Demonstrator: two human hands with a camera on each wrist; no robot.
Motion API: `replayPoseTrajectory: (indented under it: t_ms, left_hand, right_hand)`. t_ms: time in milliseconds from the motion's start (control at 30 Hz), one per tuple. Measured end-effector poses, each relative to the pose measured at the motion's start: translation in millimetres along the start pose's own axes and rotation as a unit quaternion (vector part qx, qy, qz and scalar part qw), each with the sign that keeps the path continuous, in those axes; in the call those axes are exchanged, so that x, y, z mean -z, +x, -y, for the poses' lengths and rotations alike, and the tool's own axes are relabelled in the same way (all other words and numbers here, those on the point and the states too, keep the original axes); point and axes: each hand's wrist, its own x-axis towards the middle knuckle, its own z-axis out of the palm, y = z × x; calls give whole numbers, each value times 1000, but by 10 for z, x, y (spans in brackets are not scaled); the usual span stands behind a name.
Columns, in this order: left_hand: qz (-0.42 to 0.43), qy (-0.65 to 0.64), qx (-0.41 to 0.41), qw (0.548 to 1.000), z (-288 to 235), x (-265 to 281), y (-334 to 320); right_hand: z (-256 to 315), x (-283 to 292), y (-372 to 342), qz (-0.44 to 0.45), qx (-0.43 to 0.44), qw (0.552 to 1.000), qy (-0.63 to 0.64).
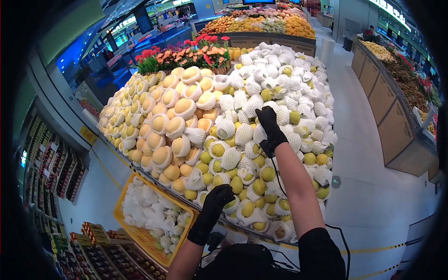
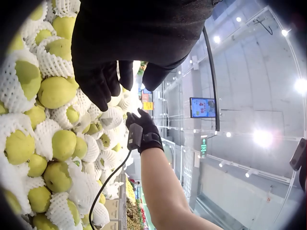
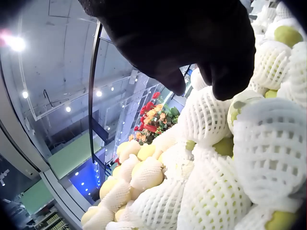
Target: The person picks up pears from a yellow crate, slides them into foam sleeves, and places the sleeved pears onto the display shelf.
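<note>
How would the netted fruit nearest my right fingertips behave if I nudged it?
The netted fruit looks rounded, so it may roll, though neighbouring fruit crowded around it might stop that. Its open-mesh net would probably squash softly.

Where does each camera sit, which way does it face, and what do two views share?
Head: worn on the head, facing forward and down at piled fruit; both forearms, gloved left hand and right hand, and dark clothing show.
Left wrist: on that wrist, facing past the left hand to yellow-green fruit and sideways ceiling; right hand and forearm also show.
Right wrist: on that wrist, facing past the right hand to foam nets, flowers and ceiling.
Shared: head and right wrist both show the flowers.
</note>
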Motion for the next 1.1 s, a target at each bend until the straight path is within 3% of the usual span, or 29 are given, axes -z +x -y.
replayPoseTrajectory:
  t_ms: [67, 100, 233, 333, 467, 600, 700, 833, 967, 1100]
  left_hand:
    - [-29, -10, -3, 1000, -6, 105, -20]
    - [-34, -21, -15, 999, -8, 172, -39]
    - [-76, 2, -16, 997, -77, 330, -55]
    - [-91, -11, -18, 996, -87, 431, -36]
    - [-99, -11, -27, 995, -82, 542, -2]
    - [-100, -11, -25, 995, -100, 623, 26]
    - [-116, -26, -16, 993, -114, 694, 35]
    - [-112, -19, -24, 993, -148, 758, 28]
    - [-91, -37, -33, 995, -198, 733, 30]
    - [-84, -15, -23, 996, -250, 676, 57]
  right_hand:
    - [179, -26, 1, -83, -69, 994, 27]
    - [334, 73, -23, -40, -97, 994, -26]
    - [695, 70, -80, 17, -98, 988, -121]
    - [845, 31, -159, -22, -39, 990, -132]
    - [787, -15, -51, 34, -25, 971, -234]
    - [591, -81, 165, 26, -3, 983, -181]
    - [564, -99, 211, -38, 51, 978, -199]
    - [472, -45, 101, 45, 124, 971, -197]
    - [401, 32, 60, 97, 130, 981, -102]
    - [97, 42, 267, -6, 193, 979, 70]
